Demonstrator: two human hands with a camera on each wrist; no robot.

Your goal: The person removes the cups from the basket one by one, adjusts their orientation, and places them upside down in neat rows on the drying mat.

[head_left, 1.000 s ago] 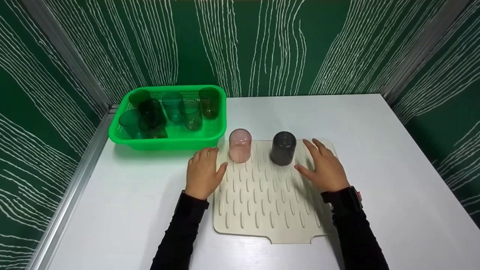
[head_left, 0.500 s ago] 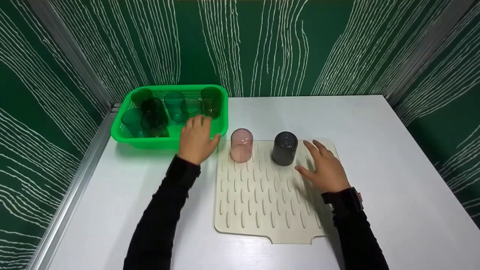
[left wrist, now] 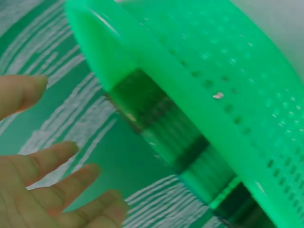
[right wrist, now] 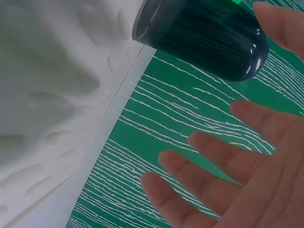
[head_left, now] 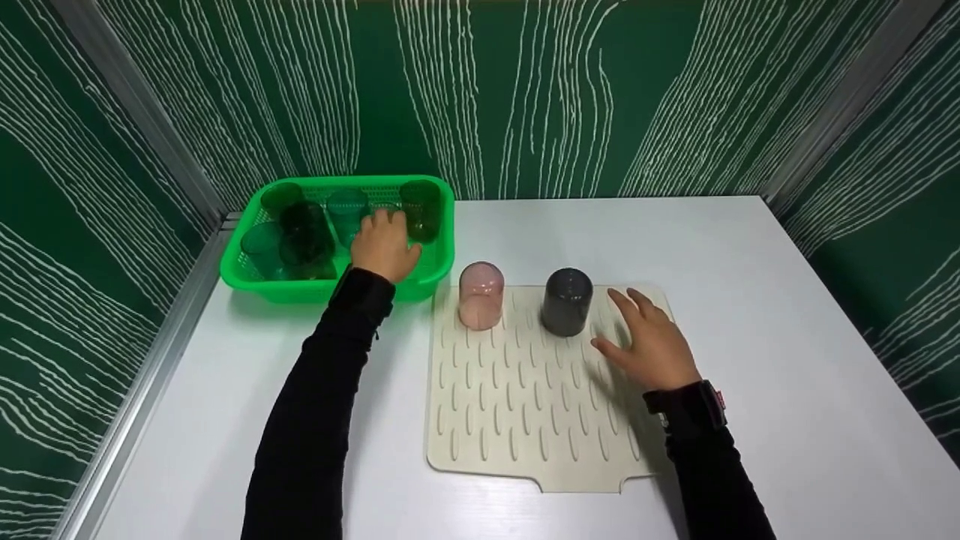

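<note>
My left hand point(head_left: 384, 247) reaches over the green basket point(head_left: 337, 290), its fingers above a glass that it mostly hides. In the left wrist view the fingers of the left hand point(left wrist: 57, 190) are spread apart, with nothing between them, beside the basket's perforated wall point(left wrist: 190, 80). On the beige ridged mat point(head_left: 525, 420), a pink glass point(head_left: 481, 296) and a dark grey glass point(head_left: 567, 302) stand upside down. My right hand point(head_left: 649, 341) is held just right of the dark glass, fingers apart and not touching it; the right wrist view shows the same gap.
Several tinted glasses are in the basket, among them a teal glass point(head_left: 347, 214), a brown glass point(head_left: 421, 211) and a very dark glass point(head_left: 306, 232). The white table point(head_left: 757, 315) is bounded by green walls point(head_left: 525, 97) with white lines.
From the mat's left edge, my left hand has moved up and left to the basket and over a glass in it. The right hand and both glasses on the mat stay put.
</note>
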